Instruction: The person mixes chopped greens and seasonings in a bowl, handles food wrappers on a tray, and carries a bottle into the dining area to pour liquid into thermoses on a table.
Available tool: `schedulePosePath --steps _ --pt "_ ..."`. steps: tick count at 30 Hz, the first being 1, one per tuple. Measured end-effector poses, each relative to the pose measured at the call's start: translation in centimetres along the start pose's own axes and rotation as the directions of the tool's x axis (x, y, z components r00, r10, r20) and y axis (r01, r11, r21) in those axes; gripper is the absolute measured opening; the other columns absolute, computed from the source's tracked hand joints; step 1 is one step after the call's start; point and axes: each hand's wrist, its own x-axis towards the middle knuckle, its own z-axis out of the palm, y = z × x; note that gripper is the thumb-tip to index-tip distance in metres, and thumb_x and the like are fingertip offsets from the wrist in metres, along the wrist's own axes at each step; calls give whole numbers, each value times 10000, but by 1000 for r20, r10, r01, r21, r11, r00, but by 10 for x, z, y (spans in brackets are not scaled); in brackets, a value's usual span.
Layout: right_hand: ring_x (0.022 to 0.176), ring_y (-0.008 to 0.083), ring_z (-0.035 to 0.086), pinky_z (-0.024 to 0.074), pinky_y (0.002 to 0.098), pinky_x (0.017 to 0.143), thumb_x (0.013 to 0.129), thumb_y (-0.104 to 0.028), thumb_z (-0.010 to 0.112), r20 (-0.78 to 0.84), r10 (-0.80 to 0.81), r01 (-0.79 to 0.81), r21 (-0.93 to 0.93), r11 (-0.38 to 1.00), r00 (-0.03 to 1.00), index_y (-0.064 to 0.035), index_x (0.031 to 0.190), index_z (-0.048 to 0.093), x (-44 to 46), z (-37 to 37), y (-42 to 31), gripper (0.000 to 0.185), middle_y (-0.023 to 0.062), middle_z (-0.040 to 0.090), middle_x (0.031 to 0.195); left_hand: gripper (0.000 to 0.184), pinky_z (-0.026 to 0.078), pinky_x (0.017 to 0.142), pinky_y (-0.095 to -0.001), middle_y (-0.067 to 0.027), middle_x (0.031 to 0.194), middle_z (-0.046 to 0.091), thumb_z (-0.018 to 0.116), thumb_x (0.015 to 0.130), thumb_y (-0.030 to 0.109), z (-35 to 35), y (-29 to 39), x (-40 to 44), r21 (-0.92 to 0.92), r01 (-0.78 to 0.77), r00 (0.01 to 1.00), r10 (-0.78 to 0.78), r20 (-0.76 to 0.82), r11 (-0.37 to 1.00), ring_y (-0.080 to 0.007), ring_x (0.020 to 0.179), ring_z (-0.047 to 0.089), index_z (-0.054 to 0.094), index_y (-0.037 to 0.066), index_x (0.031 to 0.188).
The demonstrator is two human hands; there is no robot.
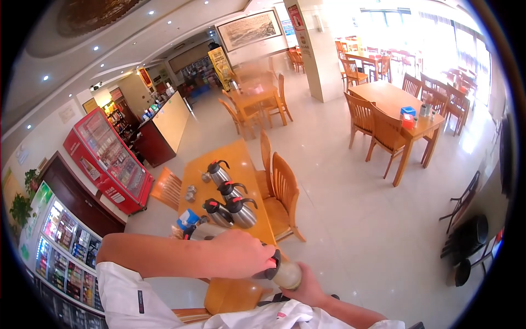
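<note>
My left hand reaches across from the left and is closed over the black lid with a red part of a jug. The lower body of this jug looks pale and shiny, and my right hand is wrapped round it from the right. The jug is tilted, beyond the near edge of the wooden table. Several steel vacuum jugs with black handles and red tops stand on that table. Another steel jug is partly hidden behind my left forearm.
A blue box and small glass containers are on the table. Wooden chairs stand to its right, with one chair close in front of me. A red drinks fridge is at left; a pillar rises further back.
</note>
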Motion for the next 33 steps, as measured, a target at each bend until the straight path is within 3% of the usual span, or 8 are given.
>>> schedulePosePath --steps 3,6,9,18,21,27,30,33 --pt "1230 337 600 495 430 1033 735 -274 911 -4 -7 8 7 1000 1000 17 1440 387 2 1 -1 926 230 563 1316 479 559 537 -437 -147 601 635 509 1059 450 9 -5 -1 18 -51 983 53 -178 999 -343 546 675 636 13 911" --pt "1231 331 600 496 427 1032 750 -269 900 -23 -28 28 -9 1000 999 16 1445 381 3 2 -5 913 228 564 1319 476 560 540 -450 -150 603 637 506 1059 452 6 -6 -2 57 -64 976 74 -203 996 -349 550 678 638 17 916" --pt "1236 327 598 497 426 1031 763 -274 892 -44 -28 26 -44 999 999 16 1450 375 7 9 7 908 226 563 1328 229 583 589 -430 -134 742 690 586 986 245 -12 -2 -2 58 14 1000 -13 -27 998 -323 691 730 625 21 1013" --pt "1267 323 586 500 421 1037 753 -272 902 -49 53 -54 -22 998 997 27 1464 363 26 33 22 940 228 564 1350 436 569 589 -462 -162 659 678 509 1054 427 4 -22 0 42 -26 986 32 -161 999 -366 608 696 636 36 909" --pt "1282 335 574 490 419 1052 713 -283 926 -81 48 -46 24 999 996 43 1463 373 24 46 35 988 241 552 1366 229 592 638 -433 -144 802 707 605 974 244 -2 -16 0 64 -13 1000 15 -25 998 -332 738 737 633 17 989" --pt "1289 328 574 493 419 1052 693 -293 941 -111 33 -30 32 999 993 56 1453 371 20 46 41 1013 245 552 1367 187 601 639 -418 -122 842 719 643 920 195 4 -15 4 59 -5 999 4 32 998 -318 776 746 649 20 985" --pt "1292 327 574 494 419 1052 678 -298 949 -121 46 -43 25 999 992 52 1446 380 19 46 45 1018 244 553 1370 425 569 590 -472 -164 683 678 506 1056 414 22 -22 6 37 -85 988 89 -127 996 -365 618 697 631 30 922" --pt "1289 326 578 497 420 1047 667 -304 956 -131 48 -44 34 998 990 49 1434 401 19 46 44 1010 243 558 1364 416 567 585 -473 -161 676 670 508 1055 403 23 -20 6 45 -88 989 93 -118 995 -361 616 694 629 31 914"
